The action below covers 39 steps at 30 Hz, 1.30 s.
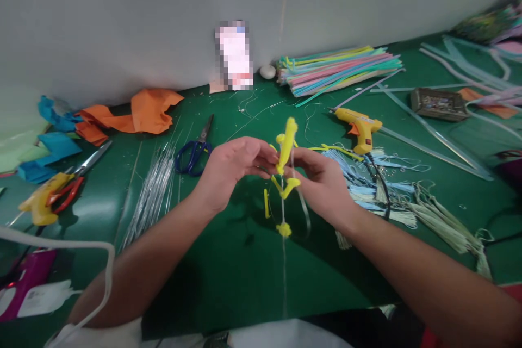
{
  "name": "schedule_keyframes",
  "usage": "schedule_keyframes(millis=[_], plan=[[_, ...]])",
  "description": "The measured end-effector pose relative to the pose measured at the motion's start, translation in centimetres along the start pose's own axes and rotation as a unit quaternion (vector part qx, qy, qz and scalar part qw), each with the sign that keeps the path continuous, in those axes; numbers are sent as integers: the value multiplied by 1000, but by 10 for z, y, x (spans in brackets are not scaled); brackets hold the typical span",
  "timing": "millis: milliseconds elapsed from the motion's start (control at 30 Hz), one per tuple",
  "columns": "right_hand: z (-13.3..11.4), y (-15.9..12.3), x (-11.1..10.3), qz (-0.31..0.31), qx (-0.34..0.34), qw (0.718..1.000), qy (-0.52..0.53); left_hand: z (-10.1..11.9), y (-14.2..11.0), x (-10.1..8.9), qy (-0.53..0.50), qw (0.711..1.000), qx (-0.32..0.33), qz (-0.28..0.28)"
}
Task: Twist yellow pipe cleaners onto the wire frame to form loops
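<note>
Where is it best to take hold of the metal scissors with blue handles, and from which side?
Probably hold the blue-handled metal scissors by the blue loop handles, coming from the near side: they lie with these loops closer to the camera, and the pointed dark blades face away.

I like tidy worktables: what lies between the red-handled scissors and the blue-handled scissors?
In the head view, a bundle of thin, shiny strands lies between them.

dim light; soft glare on green table (228, 266) at left; bright phone (235, 57) pixelated; edges blurred, stretched.
</note>
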State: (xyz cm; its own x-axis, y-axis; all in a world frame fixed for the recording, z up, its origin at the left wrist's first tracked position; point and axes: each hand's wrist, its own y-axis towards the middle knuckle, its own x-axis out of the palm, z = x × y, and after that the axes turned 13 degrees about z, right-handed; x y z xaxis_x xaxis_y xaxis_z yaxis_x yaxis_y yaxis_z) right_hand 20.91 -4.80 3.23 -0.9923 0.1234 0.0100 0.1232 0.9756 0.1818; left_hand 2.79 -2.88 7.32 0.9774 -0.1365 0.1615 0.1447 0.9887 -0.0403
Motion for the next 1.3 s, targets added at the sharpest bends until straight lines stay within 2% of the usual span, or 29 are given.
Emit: schedule_keyframes(millis=[67, 133, 267, 367, 467, 700, 767, 900, 967, 1033, 1100, 1200, 1300], plan=[[1, 2, 1, -13, 114, 986, 118, -1, -2, 2, 15, 1000, 20, 2], [2, 6, 1, -39, 203, 956, 210, -3, -4, 3, 49, 997, 58, 10], [4, 12, -1, -72, 303, 907, 283, -9, -8, 3, 158, 971, 175, 30], [6, 14, -5, -88, 323, 897, 289, -12, -8, 1, 268, 912, 308, 39], [8, 16, -10, -107, 322, 903, 263, -14, -7, -2, 333, 856, 394, 0], [11, 19, -13, -87, 299, 935, 170, -25, 2, -11, 429, 796, 420, -78], [11, 18, -11, -67, 294, 941, 155, -28, 6, -15, 441, 787, 425, -76], [14, 18, -9, -48, 316, 936, 144, -31, 14, -22, 440, 786, 423, -96], [16, 20, -10, -57, 332, 930, 145, -33, 16, -23, 436, 783, 429, -109], [18, 22, -12, -77, 346, 926, 131, -35, 16, -22, 424, 795, 424, -94], [20, 24, -14, -88, 353, 924, 118, -37, 13, -21, 387, 837, 385, -42], [20, 25, -16, -69, 346, 927, 124, -39, 8, -19, 279, 918, 275, 62], [18, 24, -15, -49, 337, 932, 126, -43, 8, -17, 187, 961, 162, 126]])
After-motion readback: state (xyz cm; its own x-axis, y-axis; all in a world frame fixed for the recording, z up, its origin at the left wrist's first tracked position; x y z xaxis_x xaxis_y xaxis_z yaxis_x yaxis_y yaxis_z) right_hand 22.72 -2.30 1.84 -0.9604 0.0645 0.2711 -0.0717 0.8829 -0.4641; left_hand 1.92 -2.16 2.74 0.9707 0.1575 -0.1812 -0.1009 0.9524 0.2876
